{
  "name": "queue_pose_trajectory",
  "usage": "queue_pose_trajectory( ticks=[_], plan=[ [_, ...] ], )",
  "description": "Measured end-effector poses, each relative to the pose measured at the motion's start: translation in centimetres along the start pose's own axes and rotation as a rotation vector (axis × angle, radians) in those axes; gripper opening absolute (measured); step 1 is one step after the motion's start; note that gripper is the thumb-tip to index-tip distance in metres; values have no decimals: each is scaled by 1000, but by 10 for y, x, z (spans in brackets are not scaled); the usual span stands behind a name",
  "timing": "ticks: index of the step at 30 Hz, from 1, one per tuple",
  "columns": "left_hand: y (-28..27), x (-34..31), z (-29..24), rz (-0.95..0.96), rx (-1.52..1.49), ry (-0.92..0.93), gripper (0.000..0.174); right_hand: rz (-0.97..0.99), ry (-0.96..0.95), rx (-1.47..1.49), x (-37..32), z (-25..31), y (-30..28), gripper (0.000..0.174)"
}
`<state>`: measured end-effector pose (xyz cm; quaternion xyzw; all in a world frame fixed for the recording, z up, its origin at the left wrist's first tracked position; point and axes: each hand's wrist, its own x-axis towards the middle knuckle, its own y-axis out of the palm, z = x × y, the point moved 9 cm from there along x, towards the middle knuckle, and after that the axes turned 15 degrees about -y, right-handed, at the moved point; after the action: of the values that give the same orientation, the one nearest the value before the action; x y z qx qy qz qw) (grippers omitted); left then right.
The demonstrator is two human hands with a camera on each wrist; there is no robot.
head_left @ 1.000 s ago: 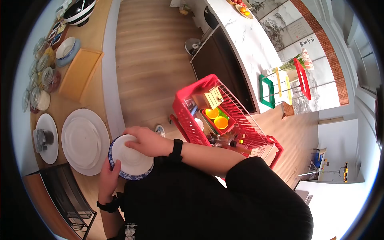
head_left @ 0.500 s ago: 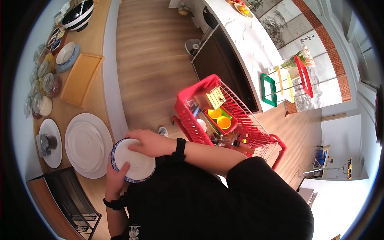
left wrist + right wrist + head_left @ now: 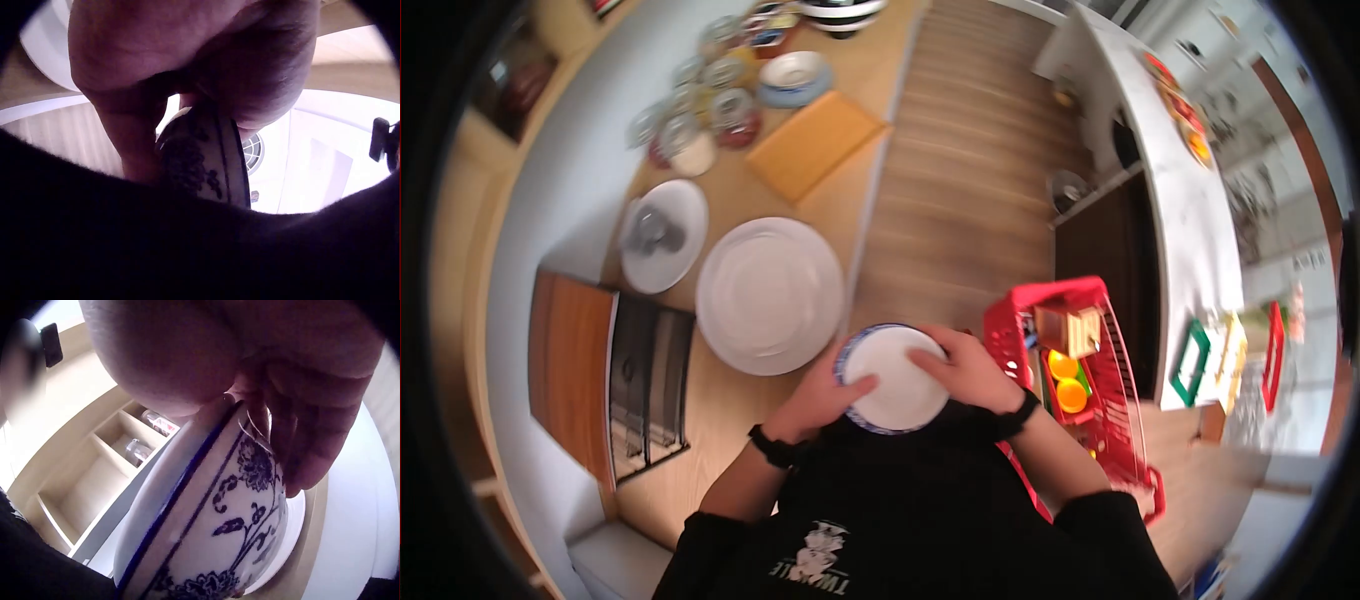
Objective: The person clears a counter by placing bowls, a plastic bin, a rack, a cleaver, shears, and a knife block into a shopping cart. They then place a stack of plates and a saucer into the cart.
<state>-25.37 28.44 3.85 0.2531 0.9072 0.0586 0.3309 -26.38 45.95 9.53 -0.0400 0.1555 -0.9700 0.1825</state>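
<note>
Both hands hold a blue-and-white floral bowl in front of the black shirt, with a smaller white dish nested in its top. My left hand grips the left side, thumb over the rim. From the upper right my right hand pinches the rim, its thumb on the white dish and its fingers against the patterned outside. Just beyond the hands, large white plates lie stacked on the wooden counter.
A red shopping cart with a wooden box and orange cups stands at right. Along the counter are a wooden tray, a smaller bowl stack, glass jars and a white oval plate. A white-topped island lies far right.
The head view has turned, so the counter, plates and cart now appear farther right. The hands keep hold of the bowl, which has moved right in the view, now centred before the body.
</note>
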Motion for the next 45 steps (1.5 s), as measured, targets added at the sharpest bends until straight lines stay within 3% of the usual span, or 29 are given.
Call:
queue_pose_trajectory(
  ticks=[5, 11, 14, 17, 19, 20, 21, 26, 28, 32, 34, 36, 37, 40, 41, 42, 44, 45],
  plan=[
    [7, -11, -19, 30, 93, 22, 63, 10, 36, 63, -2, 9, 4, 34],
    [-1, -9, -6, 14, 135, 49, 64, 3, 91, 74, -5, 8, 7, 34],
    [-1, -6, -5, 42, 95, 73, 64, 33, 98, -53, -10, 15, 1, 38],
    [0, -10, -12, 27, 102, 75, 63, -49, 126, -7, -29, 10, -12, 35],
    [2, -15, -16, 22, 94, 18, 62, -263, 73, 97, -59, 4, -40, 33],
    [2, -15, -12, 10, 79, -39, 61, -318, 82, -13, -75, 16, -62, 31],
    [3, -10, -5, 73, -37, -22, 59, -394, 135, -64, -103, 2, -86, 33],
    [22, -19, -14, 61, 23, -108, 59, -996, 538, -434, -340, -22, -215, 35],
    [27, -21, -12, 42, 39, -109, 62, -988, 828, -912, -462, -19, -243, 36],
    [52, -23, -6, 100, 95, -159, 64, -903, 1284, -1143, -684, -32, -225, 45],
    [65, -26, 0, 114, 113, -189, 64, -829, 1549, -1121, -796, -63, -192, 58],
    [80, -29, 10, 133, 120, -239, 63, -788, 1927, -852, -858, -76, -139, 79],
    [88, -31, 13, 129, 125, -245, 63, -781, 1930, -844, -871, -81, -124, 79],
    [110, -40, 26, 149, 92, -242, 62, -644, 1970, -385, -918, -124, -51, 96],
    [115, -41, 32, 152, 88, -237, 61, -678, 1924, -435, -916, -128, -44, 82],
    [119, -43, 36, 156, 83, -231, 61, -675, 1925, -423, -919, -132, -39, 82],
    [130, -50, 39, 147, 104, -253, 61, -1173, 1712, -60, -925, -144, -17, 60],
    [135, -53, 41, 141, 113, -268, 61, -1331, 1571, -105, -924, -145, -21, 49]
  ],
)
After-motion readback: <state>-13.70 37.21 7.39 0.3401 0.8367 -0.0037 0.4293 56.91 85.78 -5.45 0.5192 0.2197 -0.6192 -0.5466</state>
